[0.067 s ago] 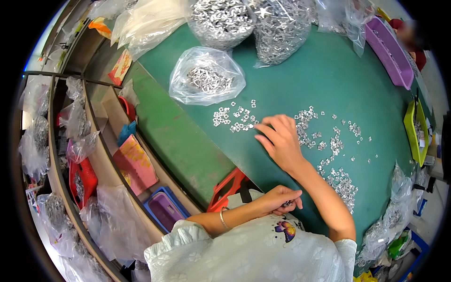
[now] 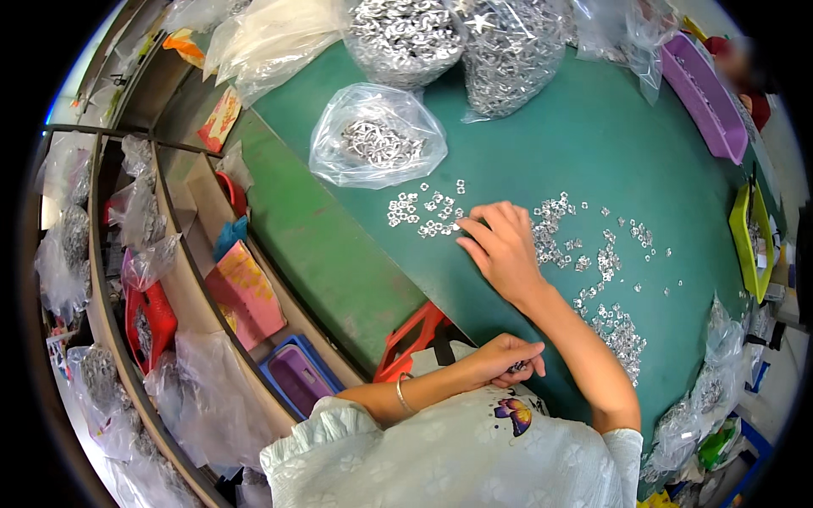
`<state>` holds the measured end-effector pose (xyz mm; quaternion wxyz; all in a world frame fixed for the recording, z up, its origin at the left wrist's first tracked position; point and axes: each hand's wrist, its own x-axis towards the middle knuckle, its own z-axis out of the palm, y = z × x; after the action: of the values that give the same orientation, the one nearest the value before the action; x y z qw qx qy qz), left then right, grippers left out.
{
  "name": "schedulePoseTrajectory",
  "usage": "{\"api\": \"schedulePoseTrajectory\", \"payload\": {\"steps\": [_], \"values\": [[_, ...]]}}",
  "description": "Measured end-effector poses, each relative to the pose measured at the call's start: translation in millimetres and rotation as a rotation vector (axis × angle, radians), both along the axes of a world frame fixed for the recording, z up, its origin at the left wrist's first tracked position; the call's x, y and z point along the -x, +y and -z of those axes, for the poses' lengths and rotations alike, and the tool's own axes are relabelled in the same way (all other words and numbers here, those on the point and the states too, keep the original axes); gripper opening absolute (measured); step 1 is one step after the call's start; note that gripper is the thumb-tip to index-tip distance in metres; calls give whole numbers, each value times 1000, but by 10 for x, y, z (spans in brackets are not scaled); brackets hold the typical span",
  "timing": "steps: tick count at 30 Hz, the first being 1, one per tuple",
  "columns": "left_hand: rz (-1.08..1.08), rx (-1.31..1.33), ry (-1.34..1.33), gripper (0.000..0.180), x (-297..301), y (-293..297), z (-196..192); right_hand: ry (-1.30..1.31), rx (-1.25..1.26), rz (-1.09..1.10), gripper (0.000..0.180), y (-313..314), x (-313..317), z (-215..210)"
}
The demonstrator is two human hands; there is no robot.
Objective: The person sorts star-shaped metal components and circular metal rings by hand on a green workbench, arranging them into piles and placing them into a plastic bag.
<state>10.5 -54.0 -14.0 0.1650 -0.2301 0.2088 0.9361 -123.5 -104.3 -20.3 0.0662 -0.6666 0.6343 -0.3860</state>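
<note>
My right hand (image 2: 506,254) reaches over the green table, fingers bent and thumb apart from the index finger. Its index fingertip is at the edge of a loose group of small silvery square metal pieces (image 2: 436,229), touching or almost touching one. On the other side of that hand lies a larger scatter of the same pieces (image 2: 549,229), trailing down to a heap (image 2: 620,334) beside my right forearm. Close to my body, my left hand (image 2: 512,360) is curled around some small metal pieces (image 2: 517,367); the fingers hide most of them.
A clear bag (image 2: 377,140) of silvery ring-like parts lies open beyond the left group. Two fuller bags (image 2: 406,38) of metal parts stand at the back. Purple (image 2: 703,97) and yellow-green (image 2: 749,241) bins sit at the right edge. Shelving (image 2: 190,296) with bags and trays runs along the left.
My right hand has shifted very slightly, its fingers drawn a little closer together. My left hand stays where it was.
</note>
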Motion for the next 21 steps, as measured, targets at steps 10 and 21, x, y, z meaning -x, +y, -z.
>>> {"api": "schedulePoseTrajectory", "payload": {"steps": [10, 21], "values": [[-72, 17, -14, 41, -67, -30, 2, -78, -8, 61, 18, -128, -55, 73], [-47, 31, -15, 43, -104, -98, -7, -951, -118, 431, 17, 612, 248, -270]]}}
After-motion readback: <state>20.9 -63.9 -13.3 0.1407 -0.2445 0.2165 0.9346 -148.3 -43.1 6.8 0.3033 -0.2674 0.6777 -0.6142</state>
